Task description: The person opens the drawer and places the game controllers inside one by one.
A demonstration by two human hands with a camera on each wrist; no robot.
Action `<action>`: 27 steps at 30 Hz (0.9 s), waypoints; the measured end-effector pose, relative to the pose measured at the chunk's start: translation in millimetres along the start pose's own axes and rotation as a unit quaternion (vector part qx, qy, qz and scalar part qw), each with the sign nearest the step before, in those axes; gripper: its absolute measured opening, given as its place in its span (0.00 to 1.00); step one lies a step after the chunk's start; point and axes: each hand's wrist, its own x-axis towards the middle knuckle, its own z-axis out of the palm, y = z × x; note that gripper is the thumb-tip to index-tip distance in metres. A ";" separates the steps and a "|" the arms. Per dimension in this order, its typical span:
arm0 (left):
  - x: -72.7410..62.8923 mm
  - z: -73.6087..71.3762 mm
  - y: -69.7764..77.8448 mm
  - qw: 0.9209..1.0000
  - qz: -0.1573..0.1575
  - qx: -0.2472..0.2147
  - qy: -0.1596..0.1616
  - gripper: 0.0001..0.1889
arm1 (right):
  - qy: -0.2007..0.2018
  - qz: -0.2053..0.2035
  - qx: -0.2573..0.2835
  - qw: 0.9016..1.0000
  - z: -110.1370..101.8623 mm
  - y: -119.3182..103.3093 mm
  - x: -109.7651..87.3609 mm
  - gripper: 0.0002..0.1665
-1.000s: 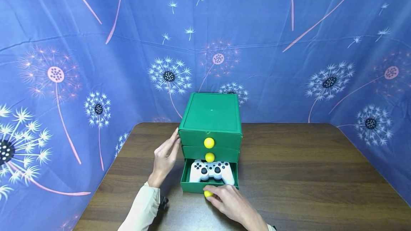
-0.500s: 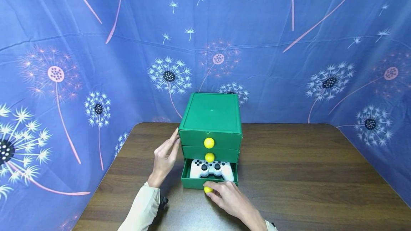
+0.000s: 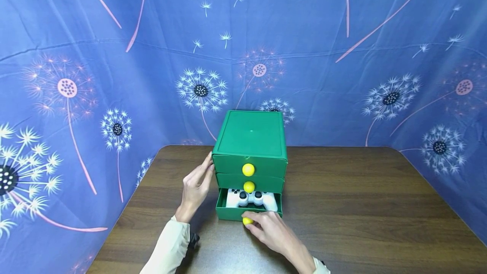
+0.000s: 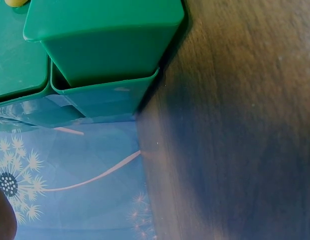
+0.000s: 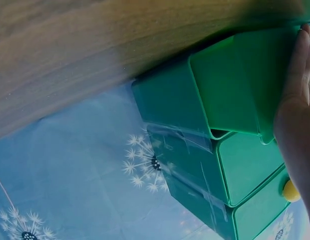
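A green three-drawer box (image 3: 252, 134) stands on the table, each drawer front bearing a round yellow knob. Its bottom drawer (image 3: 230, 214) is partly pulled out, with a white game controller (image 3: 271, 201) lying inside. The thumb and fingers of my right hand (image 3: 272, 231) pinch the bottom yellow knob (image 3: 247, 220). At the box's left side, my left hand (image 3: 195, 187) rests its straight fingers near the upper front corner. In the right wrist view the right hand (image 5: 297, 107) covers part of the drawer front. Only a finger edge (image 4: 2, 215) of the left hand shows in its wrist view.
The box sits on a brown wooden table (image 3: 361, 206) and its upper two drawers are closed. Behind and around hangs a blue cloth (image 3: 312, 75) printed with dandelions. Clear tape (image 5: 195, 170) runs along the box's side.
The bottom drawer has slid inward, away from me, with the right hand moving along on its knob. More of the controller is now covered by the box. The left hand has stayed in place.
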 end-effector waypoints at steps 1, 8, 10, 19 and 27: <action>0.2 -0.1 0.2 1.000 -0.002 -0.001 0.000 0.31 | -0.001 0.003 0.002 1.000 -0.1 0.0 0.6 0.07; -0.3 0.0 -0.2 1.000 0.004 0.000 0.000 0.31 | -0.001 0.009 0.005 1.000 -0.7 1.2 3.8 0.08; -0.5 0.0 -0.4 1.000 0.005 -0.001 -0.001 0.31 | 0.001 0.008 0.002 1.000 -0.7 1.9 4.2 0.08; -0.3 0.4 0.0 1.000 -0.003 -0.002 0.002 0.31 | 0.005 0.008 0.007 1.000 -0.9 4.8 7.0 0.07; 0.0 0.1 0.9 1.000 0.002 -0.002 0.000 0.30 | 0.031 -0.021 -0.014 0.999 0.0 9.7 9.8 0.07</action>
